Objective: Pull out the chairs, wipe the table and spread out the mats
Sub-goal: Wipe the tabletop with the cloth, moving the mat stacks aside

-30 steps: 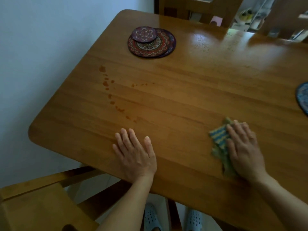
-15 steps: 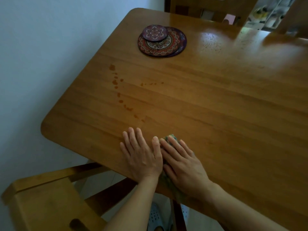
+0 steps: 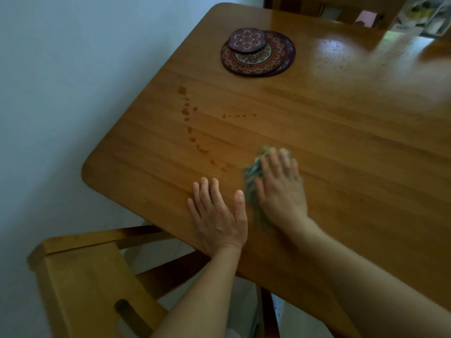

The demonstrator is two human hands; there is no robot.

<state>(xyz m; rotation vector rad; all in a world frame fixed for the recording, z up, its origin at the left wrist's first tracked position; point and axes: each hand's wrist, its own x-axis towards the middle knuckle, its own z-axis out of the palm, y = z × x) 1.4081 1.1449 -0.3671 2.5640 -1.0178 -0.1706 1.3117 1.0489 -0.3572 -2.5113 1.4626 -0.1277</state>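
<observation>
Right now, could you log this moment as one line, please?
phase: wiping | right hand: pressing cloth | left hand: flat on table | stains: unwiped | mats: stacked

Pale wall, light floor, dim light

- Wall — plain, pale bluish-white, filled the left side of the view.
- Light floor showed in patches, lower left.
- Pink object at the top edge; too blurred to identify.
- Cluttered shelving in the top right corner — yellow-green items, indistinct.
- Pale perforated shoe at the bottom, only a sliver visible.
</observation>
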